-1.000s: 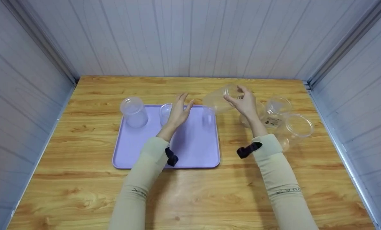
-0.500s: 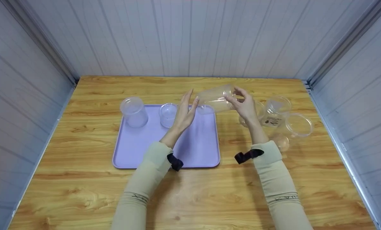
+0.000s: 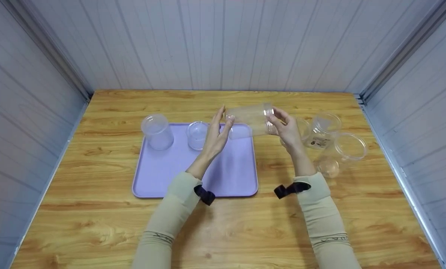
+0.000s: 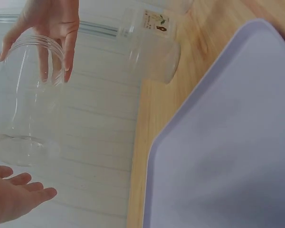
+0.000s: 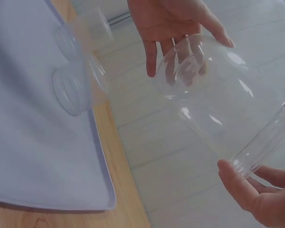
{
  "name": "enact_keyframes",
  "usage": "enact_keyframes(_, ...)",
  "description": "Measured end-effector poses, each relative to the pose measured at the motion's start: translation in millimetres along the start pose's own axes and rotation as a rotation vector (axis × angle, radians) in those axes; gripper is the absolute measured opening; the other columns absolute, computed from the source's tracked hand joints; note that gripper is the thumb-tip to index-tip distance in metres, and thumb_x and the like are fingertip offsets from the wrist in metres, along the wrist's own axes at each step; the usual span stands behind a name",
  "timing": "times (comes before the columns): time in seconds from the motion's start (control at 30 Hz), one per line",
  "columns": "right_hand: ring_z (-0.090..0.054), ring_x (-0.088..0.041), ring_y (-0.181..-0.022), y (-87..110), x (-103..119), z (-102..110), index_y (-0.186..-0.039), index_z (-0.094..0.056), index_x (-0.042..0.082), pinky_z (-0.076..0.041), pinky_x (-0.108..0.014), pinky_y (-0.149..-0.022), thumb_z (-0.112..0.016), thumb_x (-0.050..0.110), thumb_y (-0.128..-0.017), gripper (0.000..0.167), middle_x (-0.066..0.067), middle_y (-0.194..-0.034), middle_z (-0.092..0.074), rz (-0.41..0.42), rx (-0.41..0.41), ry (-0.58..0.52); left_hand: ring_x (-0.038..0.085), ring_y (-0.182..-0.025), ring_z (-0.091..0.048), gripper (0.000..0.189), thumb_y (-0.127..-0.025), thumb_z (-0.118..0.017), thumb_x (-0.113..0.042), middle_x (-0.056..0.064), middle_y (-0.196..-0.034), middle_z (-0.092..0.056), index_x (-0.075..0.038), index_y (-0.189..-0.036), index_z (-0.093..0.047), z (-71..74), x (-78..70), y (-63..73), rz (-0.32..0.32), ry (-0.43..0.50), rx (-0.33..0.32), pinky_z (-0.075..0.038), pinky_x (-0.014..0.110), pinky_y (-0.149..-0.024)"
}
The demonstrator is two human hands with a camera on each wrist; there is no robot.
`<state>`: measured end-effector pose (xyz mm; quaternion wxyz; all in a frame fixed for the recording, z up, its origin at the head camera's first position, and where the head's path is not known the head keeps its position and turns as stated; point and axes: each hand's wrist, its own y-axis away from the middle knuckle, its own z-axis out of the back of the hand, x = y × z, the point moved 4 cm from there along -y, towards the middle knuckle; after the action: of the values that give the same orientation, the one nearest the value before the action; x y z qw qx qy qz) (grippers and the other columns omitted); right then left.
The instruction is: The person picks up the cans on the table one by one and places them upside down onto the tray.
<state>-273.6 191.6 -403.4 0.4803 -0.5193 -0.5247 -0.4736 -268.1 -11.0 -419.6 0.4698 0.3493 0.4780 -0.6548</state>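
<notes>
one clear jar [image 3: 248,117]: held aloft by the purple tray's [image 3: 155,181] far right corner, now nearer level.
your left hand [image 3: 216,139]: fingers extended, newly come to the base; contact uncertain. your right hand [image 3: 289,132]: gripping the neck. a hand at each end likely steadies handling.
jar: smooth cylinder, seemingly plastic, ribbed neck. tray: matte, round-cornered.

1. I saw the tray [image 3: 230,179] on the table [image 3: 241,231], the back wall [image 3: 223,45] behind.
2. Along the tray's far side sat the left jar [image 3: 157,134], then the middle jar [image 3: 197,131].
3. I counted three jars [image 3: 319,141] right of the tray.
4. Between the left hand [image 3: 214,139] and the right hand [image 3: 289,130] was the raised jar [image 3: 249,118].
</notes>
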Motion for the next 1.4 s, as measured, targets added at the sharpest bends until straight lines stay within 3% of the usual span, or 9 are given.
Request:
enact_keyframes(0.23, -0.038, -0.031, -0.119, 6.7, -6, -1, -0.129, -0.034, -0.01, -0.051, -0.035, -0.072, -0.05, 0.017, -0.088, 0.052, -0.023, -0.126, -0.041, 0.007, 0.059, -0.046, 0.026, -0.122, -0.033, 0.071, -0.088, -0.038, -0.05, 0.015, -0.141, -0.026, -0.007, -0.141, -0.019, -3.5, 0.3, 4.1, 0.019, 0.103, 0.052, -0.035, 0.042, -0.094)
enact_keyframes(0.37, -0.047, -0.029, -0.108, 9.1, -8, -2, -0.127, -0.039, -0.008, -0.051, -0.036, -0.071, -0.05, 0.019, -0.088, 0.049, -0.022, -0.123, -0.045, 0.003, 0.062, -0.066, 0.025, -0.117, -0.038, 0.064, -0.09, -0.043, -0.039, 0.015, -0.14, -0.027, -0.006, -0.141, -0.02, -4.0, -1.5, 5.3, 0.025, 0.137, 0.048, -0.039, 0.038, -0.09)
enact_keyframes(0.53, -0.054, -0.025, -0.093, 11.4, -8, -3, -0.125, -0.04, -0.008, -0.05, -0.035, -0.07, -0.048, 0.019, -0.089, 0.046, -0.019, -0.117, -0.048, -0.005, 0.056, -0.109, 0.029, -0.113, -0.043, 0.06, -0.09, -0.048, -0.025, 0.02, -0.138, -0.028, -0.006, -0.14, -0.021, -2.9, -6.3, 7.4, 0.031, 0.14, 0.029, -0.04, 0.043, -0.088)
enact_keyframes(0.8, -0.048, -0.036, -0.104, 15.5, -13, -4, -0.127, -0.036, -0.009, -0.045, -0.044, -0.081, -0.049, 0.022, -0.09, 0.05, -0.02, -0.119, -0.046, -0.007, 0.092, -0.192, 0.031, -0.102, -0.048, 0.058, -0.087, -0.05, -0.012, 0.024, -0.122, -0.035, 0.005, -0.136, -0.024, 3.4, -38.6, 17.1, 0.05, 0.276, 0.026, -0.05, 0.039, -0.073)
enact_keyframes(1.0, -0.05, -0.033, -0.102, 17.3, -17, -3, -0.128, -0.035, -0.009, -0.045, -0.043, -0.082, -0.051, 0.026, -0.089, 0.054, -0.017, -0.118, -0.047, 0.003, 0.124, -0.244, 0.029, -0.097, -0.05, 0.055, -0.085, -0.057, -0.015, 0.018, -0.114, -0.042, 0.003, -0.131, -0.032, -0.3, -21.8, 12.1, 0.035, 0.295, 0.0, -0.051, 0.033, -0.067)
enact_keyframes(1.17, -0.043, -0.037, -0.108, 18.3, -20, -2, -0.132, -0.031, -0.008, -0.046, -0.038, -0.08, -0.048, 0.028, -0.091, 0.057, -0.016, -0.122, -0.045, 0.039, 0.161, -0.213, 0.024, -0.095, -0.051, 0.055, -0.081, -0.062, -0.02, 0.013, -0.113, -0.045, 0.0, -0.126, -0.038, -1.6, -14.5, 9.5, 0.023, 0.273, -0.025, -0.051, 0.035, -0.067)
enact_keyframes(1.4, -0.037, -0.039, -0.113, 18.8, -20, 4, -0.13, -0.033, -0.009, -0.034, -0.052, -0.091, -0.043, 0.028, -0.093, 0.053, -0.026, -0.131, -0.034, 0.05, 0.147, -0.163, 0.022, -0.099, -0.049, 0.058, -0.079, -0.065, -0.027, 0.011, -0.113, -0.046, -0.002, -0.125, -0.04, -0.1, -16.0, 8.0, 0.016, 0.184, -0.03, -0.047, 0.031, -0.073)
